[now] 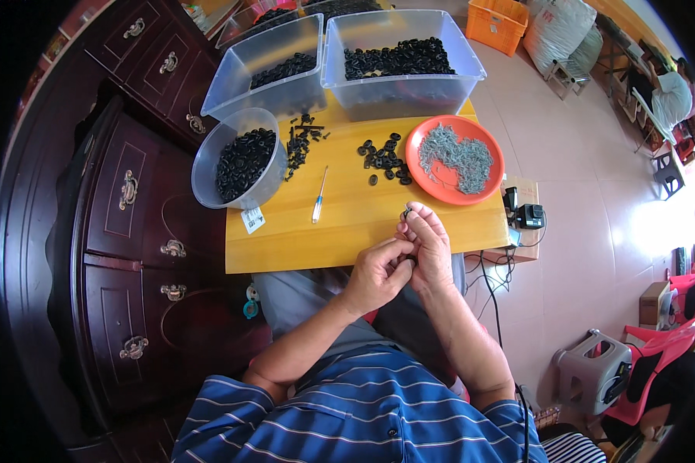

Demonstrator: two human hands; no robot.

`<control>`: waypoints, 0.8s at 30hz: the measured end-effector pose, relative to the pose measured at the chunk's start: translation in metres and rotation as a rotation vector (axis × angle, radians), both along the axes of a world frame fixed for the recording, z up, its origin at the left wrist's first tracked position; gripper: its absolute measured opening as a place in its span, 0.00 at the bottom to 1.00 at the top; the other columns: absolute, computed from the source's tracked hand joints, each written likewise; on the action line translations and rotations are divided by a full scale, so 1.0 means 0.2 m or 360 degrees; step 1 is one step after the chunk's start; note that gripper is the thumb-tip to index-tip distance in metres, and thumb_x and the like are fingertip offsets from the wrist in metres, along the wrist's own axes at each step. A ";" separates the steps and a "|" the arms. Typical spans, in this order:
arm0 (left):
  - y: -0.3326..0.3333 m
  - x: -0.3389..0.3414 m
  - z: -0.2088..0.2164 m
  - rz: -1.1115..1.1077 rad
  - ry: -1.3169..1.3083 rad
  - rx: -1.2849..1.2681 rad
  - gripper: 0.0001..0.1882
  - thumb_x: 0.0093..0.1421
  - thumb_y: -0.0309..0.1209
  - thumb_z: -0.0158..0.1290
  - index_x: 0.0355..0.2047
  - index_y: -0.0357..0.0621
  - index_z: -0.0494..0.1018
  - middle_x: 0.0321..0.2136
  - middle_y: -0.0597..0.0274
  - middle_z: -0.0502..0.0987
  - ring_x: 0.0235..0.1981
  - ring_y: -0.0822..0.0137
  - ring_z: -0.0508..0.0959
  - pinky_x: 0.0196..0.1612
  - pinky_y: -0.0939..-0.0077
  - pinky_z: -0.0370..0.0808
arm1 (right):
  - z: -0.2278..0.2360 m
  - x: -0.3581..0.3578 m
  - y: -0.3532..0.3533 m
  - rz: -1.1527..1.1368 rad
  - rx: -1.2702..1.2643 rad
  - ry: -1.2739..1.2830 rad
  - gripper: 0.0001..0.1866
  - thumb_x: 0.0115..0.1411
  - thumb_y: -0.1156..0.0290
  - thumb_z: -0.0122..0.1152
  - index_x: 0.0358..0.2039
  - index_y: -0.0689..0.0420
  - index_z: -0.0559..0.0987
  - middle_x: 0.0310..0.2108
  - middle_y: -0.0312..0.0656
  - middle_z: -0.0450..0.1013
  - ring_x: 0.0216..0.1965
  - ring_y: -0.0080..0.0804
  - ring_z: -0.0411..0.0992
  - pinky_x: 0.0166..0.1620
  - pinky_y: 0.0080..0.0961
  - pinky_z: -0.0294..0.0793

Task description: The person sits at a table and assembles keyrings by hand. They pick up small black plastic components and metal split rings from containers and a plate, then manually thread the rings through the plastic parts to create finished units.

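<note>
Head view, looking down on a seated person in a blue striped shirt [347, 420] at a small wooden counter [347, 220]. The left hand [377, 272] and the right hand [427, 245] meet at the counter's near edge, fingers curled and pressed against each other. A small black part [407, 211] shows at the right hand's fingertips, pinched there; its shape is too small to make out, and whether the left hand grips anything cannot be told, since its fingers are tucked behind the right hand. On the counter, ahead of the hands, lies a loose scatter of black rings [384, 160], just beside an orange plate [417, 154] that carries a heap of grey metal pieces [455, 157], too fine to identify singly. A slim screwdriver with a blue tip [319, 197] lies near the middle of the counter, apart from both hands. To the left stands a round clear tub [208, 166] part-filled with black rings, overhanging the counter's corner, with a white tag [252, 219] below it and a second scatter of small black parts [300, 143] beside it. At the far edge stand two clear rectangular bins [398, 81], each holding black rings; further bins behind them are cut off by the upper rim. A dark wooden cabinet [131, 224] fills the left side, bent by the lens. Black cables and a small device [527, 216] hang at the counter's right end.
</note>
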State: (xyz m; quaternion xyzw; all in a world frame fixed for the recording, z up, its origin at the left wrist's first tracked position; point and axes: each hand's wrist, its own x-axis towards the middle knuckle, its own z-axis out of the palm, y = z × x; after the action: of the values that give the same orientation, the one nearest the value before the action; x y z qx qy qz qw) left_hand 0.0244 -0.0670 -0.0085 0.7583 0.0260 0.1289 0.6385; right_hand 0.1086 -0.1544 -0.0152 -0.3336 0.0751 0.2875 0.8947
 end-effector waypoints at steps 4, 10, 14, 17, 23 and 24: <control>0.05 -0.03 0.00 -0.0094 0.0171 -0.0102 0.12 0.62 0.16 0.53 0.45 0.35 0.78 0.25 0.72 0.76 0.24 0.84 0.73 0.27 0.87 0.70 | 0.02 0.02 -0.01 0.0001 -0.0090 0.0007 0.09 0.66 0.74 0.60 0.46 0.55 0.76 0.34 0.32 0.74 0.33 0.18 0.71 0.39 0.17 0.72; 0.07 -0.06 0.02 -0.0057 0.0353 -0.0231 0.11 0.59 0.18 0.58 0.44 0.34 0.80 0.23 0.67 0.78 0.24 0.82 0.74 0.28 0.84 0.73 | 0.01 0.03 -0.03 0.0066 -0.0092 -0.0035 0.09 0.66 0.71 0.60 0.47 0.52 0.77 0.35 0.28 0.74 0.34 0.16 0.71 0.40 0.17 0.72; 0.07 -0.07 0.01 -0.0063 0.0360 -0.0368 0.11 0.60 0.19 0.58 0.44 0.34 0.80 0.24 0.68 0.79 0.24 0.83 0.75 0.28 0.85 0.73 | 0.00 0.03 -0.03 0.0058 -0.0078 -0.0028 0.10 0.67 0.72 0.59 0.47 0.54 0.76 0.35 0.31 0.74 0.34 0.19 0.73 0.39 0.18 0.76; 0.08 -0.07 -0.02 -0.0157 0.0374 -0.0401 0.11 0.62 0.18 0.55 0.45 0.34 0.78 0.27 0.69 0.78 0.27 0.82 0.76 0.31 0.86 0.75 | 0.01 0.03 -0.02 0.0061 -0.0096 -0.0016 0.10 0.66 0.72 0.60 0.47 0.55 0.76 0.35 0.32 0.74 0.34 0.19 0.73 0.39 0.18 0.75; 0.09 -0.05 -0.03 -0.0240 0.0283 -0.0276 0.14 0.62 0.15 0.52 0.47 0.34 0.75 0.29 0.74 0.72 0.26 0.86 0.71 0.29 0.89 0.70 | 0.00 0.03 -0.02 0.0084 -0.0057 -0.0085 0.10 0.65 0.73 0.60 0.46 0.56 0.77 0.35 0.31 0.74 0.33 0.19 0.72 0.39 0.18 0.75; 0.09 -0.06 -0.02 -0.0226 0.0269 -0.0246 0.14 0.61 0.15 0.52 0.48 0.34 0.75 0.29 0.74 0.71 0.26 0.86 0.70 0.29 0.89 0.69 | 0.00 0.03 -0.02 0.0076 -0.0053 -0.0099 0.10 0.65 0.73 0.61 0.46 0.56 0.77 0.35 0.31 0.74 0.33 0.19 0.72 0.39 0.17 0.74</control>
State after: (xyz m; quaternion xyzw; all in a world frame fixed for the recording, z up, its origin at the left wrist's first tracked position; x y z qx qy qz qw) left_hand 0.0131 -0.0488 -0.0129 0.7148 0.0358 0.0167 0.6982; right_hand 0.1149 -0.1577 -0.0155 -0.3589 0.0440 0.2969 0.8838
